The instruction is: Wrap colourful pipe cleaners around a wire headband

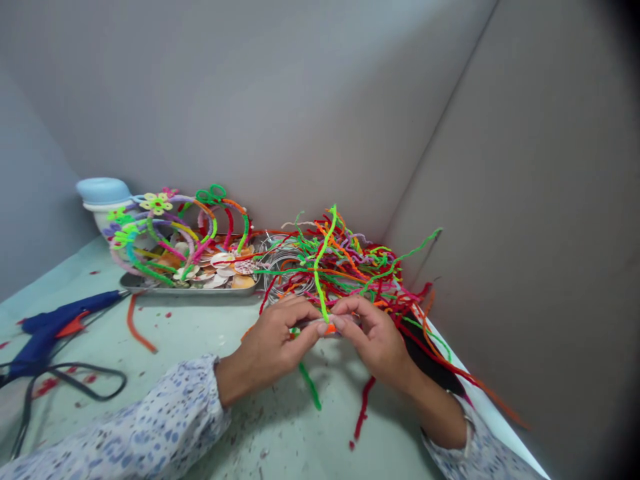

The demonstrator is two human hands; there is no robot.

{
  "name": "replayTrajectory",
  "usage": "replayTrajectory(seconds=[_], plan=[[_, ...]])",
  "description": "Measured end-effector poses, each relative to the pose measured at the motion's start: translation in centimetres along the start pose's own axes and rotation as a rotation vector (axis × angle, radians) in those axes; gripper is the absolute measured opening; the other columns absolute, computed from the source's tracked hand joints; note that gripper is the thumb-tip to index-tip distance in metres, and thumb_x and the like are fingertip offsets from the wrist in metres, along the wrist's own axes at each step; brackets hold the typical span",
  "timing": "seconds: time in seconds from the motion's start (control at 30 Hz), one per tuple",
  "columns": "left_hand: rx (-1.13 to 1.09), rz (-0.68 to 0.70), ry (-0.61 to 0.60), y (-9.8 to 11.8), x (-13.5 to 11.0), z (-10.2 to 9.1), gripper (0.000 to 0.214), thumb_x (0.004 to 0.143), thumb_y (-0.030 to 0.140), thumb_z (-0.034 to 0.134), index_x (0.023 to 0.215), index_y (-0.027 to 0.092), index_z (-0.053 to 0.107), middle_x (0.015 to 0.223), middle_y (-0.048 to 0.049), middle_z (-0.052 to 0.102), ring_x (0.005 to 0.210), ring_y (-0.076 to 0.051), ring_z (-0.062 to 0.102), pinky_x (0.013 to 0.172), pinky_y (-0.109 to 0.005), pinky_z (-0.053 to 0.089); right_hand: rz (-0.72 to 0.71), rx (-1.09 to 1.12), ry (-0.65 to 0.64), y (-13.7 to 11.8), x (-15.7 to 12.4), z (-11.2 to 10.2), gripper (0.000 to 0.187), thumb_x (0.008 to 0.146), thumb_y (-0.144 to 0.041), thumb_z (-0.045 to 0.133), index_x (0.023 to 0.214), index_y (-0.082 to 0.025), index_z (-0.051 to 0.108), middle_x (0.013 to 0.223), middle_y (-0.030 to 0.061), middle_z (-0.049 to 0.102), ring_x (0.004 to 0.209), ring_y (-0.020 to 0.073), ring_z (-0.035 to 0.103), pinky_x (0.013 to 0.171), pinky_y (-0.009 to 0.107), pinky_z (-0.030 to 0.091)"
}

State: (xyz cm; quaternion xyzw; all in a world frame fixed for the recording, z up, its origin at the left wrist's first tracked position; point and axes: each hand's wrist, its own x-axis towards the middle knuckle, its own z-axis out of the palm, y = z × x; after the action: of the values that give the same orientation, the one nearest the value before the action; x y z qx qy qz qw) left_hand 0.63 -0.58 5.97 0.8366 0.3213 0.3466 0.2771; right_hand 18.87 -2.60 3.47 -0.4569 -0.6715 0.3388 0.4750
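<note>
A bright lime pipe cleaner point(323, 260) rises upright from between my two hands, its lower end pinched at the fingertips. My left hand point(287, 333) closes on it from one side, thumb and index finger pressed together. From the other side my right hand point(373, 333) pinches at the same spot. A bit of orange fuzz shows under the thumbs; the rest of what lies between the fingers is mostly hidden. Just behind the hands spreads a tangled heap of colourful pipe cleaners point(375, 263). A green piece point(310, 387) lies below my left hand.
Fuzzy headbands with flowers point(215, 220) stand on a metal tray point(190, 290) of shell-like pieces, beside a white container with a blue lid point(105, 191). Coiled wire point(287, 267) sits right of the tray. A blue glue gun point(50, 330) with its cord lies at left. Walls enclose the table.
</note>
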Motion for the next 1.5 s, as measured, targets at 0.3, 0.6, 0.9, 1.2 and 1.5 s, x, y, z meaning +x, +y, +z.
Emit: replayTrajectory(seconds=[0.3,0.6,0.9,1.2,1.5], plan=[[0.113,0.067,0.074,0.1,0.1,0.2,0.014,0.08,0.018,0.054,0.067,0.017,0.059,0.061,0.0024,0.056,0.063,-0.012,0.048,0.064,-0.026,0.036,-0.137,-0.098,-0.001,-0.2,-0.3,0.1,0.007,0.085,-0.026,0.054,0.089,-0.02,0.054,0.083,0.0014,0.056,0.076,0.0135,0.055,0.07,0.025,0.046],[0.184,0.11,0.1,0.1,0.1,0.1,0.015,0.08,0.018,0.053,0.066,0.016,0.057,0.06,0.0022,0.052,0.064,-0.012,0.045,0.064,-0.026,0.035,-0.276,-0.145,0.02,-0.2,-0.4,0.3,0.011,0.084,-0.019,0.054,0.094,-0.022,0.058,0.083,0.0016,0.058,0.076,0.0139,0.057,0.07,0.027,0.046],[0.276,0.201,0.139,-0.3,-0.1,0.2,0.015,0.083,0.02,0.05,0.072,0.018,0.06,0.061,0.0004,0.054,0.063,-0.013,0.044,0.063,-0.028,0.034,-0.3,-0.203,0.043,0.1,-0.6,0.4,0.015,0.085,-0.019,0.052,0.097,-0.024,0.06,0.086,0.0022,0.062,0.081,0.0159,0.058,0.074,0.03,0.046],[0.397,0.288,0.123,-0.8,-0.4,0.1,0.015,0.085,0.022,0.05,0.076,0.017,0.061,0.067,-0.0017,0.058,0.067,-0.014,0.044,0.065,-0.029,0.032,-0.315,-0.198,0.029,0.1,-0.8,0.5,0.017,0.086,-0.018,0.051,0.099,-0.024,0.059,0.089,0.0016,0.062,0.084,0.0154,0.057,0.076,0.029,0.044],[0.355,0.293,0.184,-1.3,-0.3,0.4,0.009,0.084,0.021,0.053,0.08,0.017,0.06,0.068,-0.0016,0.057,0.068,-0.014,0.043,0.064,-0.029,0.032,-0.301,-0.209,0.099,0.4,-0.9,0.7,0.016,0.085,-0.017,0.051,0.1,-0.023,0.055,0.091,0.0025,0.059,0.083,0.0149,0.057,0.074,0.027,0.045]])
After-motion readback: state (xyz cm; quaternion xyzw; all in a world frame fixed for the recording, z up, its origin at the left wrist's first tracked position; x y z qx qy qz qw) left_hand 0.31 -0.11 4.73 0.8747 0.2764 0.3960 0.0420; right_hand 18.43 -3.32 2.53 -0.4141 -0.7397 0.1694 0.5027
